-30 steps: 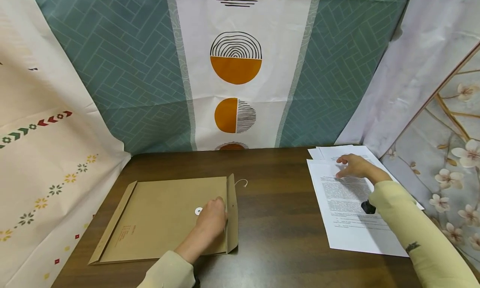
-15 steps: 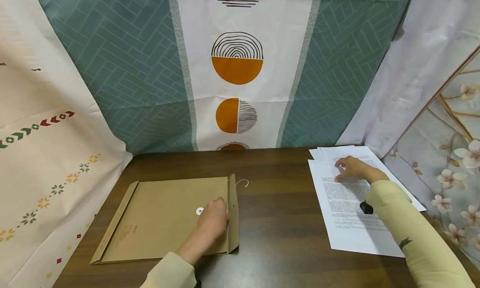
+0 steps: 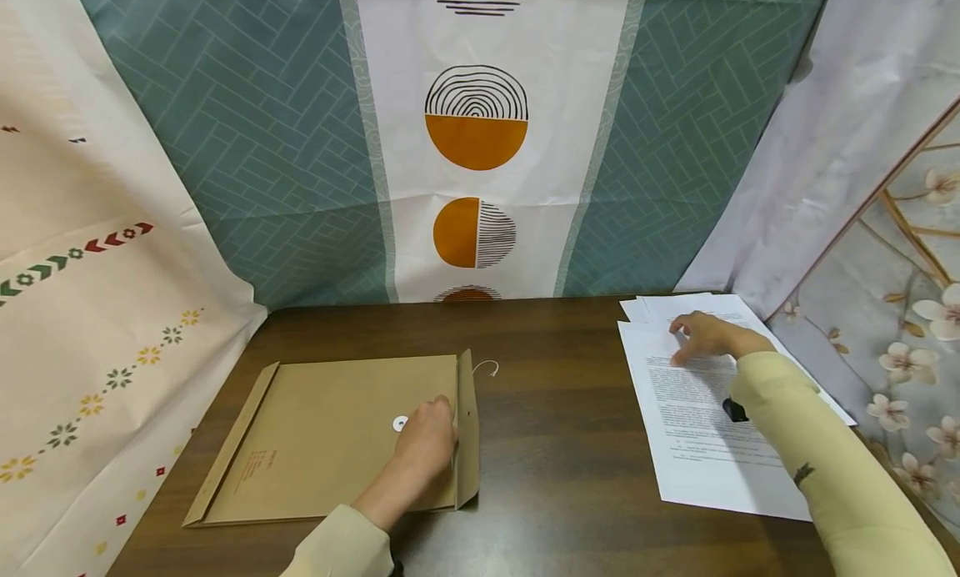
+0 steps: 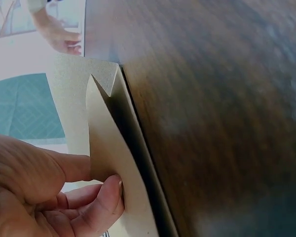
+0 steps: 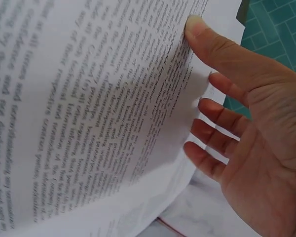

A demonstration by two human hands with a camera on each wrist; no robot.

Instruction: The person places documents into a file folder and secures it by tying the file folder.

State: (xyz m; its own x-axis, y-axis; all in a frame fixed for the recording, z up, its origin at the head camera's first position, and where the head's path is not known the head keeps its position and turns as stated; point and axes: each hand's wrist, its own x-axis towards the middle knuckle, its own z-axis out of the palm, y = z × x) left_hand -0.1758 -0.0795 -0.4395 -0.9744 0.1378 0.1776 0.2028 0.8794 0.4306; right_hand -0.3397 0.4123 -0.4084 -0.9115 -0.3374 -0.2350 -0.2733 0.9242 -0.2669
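A brown paper envelope (image 3: 322, 427) lies flat on the left of the table, its flap (image 3: 468, 452) folded out to the right. My left hand (image 3: 426, 439) pinches the edge of the upper layer at the mouth. In the left wrist view that layer (image 4: 113, 153) bows up, leaving a dark gap beneath. Over on the right, my right hand (image 3: 708, 337) is on a stack of printed sheets (image 3: 675, 444), fingers spread and slightly bent. Seen from the right wrist, the thumb tip (image 5: 197, 28) rests on the printed page (image 5: 79, 118), and the other fingertips touch its surface.
A thin white string (image 3: 486, 365) trails from the flap, and a white button (image 3: 400, 424) sits on the envelope. More sheets (image 3: 738, 310) stick out behind the front page. Patterned cloths (image 3: 480, 227) hang behind the brown wooden table (image 3: 555, 444) and on both sides.
The right hand's fingers have drawn in slightly over the sheets. The left hand keeps its hold on the envelope's edge. The whole view has shifted slightly.
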